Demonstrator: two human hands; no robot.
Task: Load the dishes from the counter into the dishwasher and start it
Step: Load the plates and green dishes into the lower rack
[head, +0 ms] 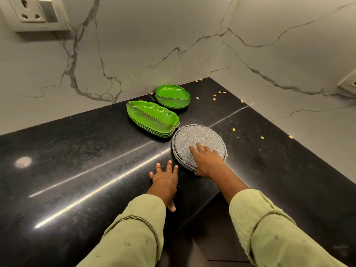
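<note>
Left grip: left hand is holding nothing; it is lying palm down on the counter, fingers straight and spread, thumb hanging over the near edge.
Right grip: right hand is gripping the stack of grey plates, fingers lying across the top plate and thumb tucking in at the stack's near rim.
Socket: socket is sitting high on the marble wall at the far left, with a switch just beside it.
Counter: black polished stone is stretching from the left to the corner of the walls and is catching streaks of light.
Leaf-shaped plates: green leaf-shaped plates are sitting stacked towards the back, their right end just beside the grey stack; whether they are touching cannot be told.
Oval plates: green oval plates are sitting in a smaller stack behind the leaf-shaped ones, near the wall.
Grey plates: speckled and round, they are lying flat on the counter, just right of the left hand and apart from it.
Crumbs: small yellow crumbs are lying scattered on the counter to the right and along the back.
Sleeves: pale green sleeves are covering both forearms.
</note>
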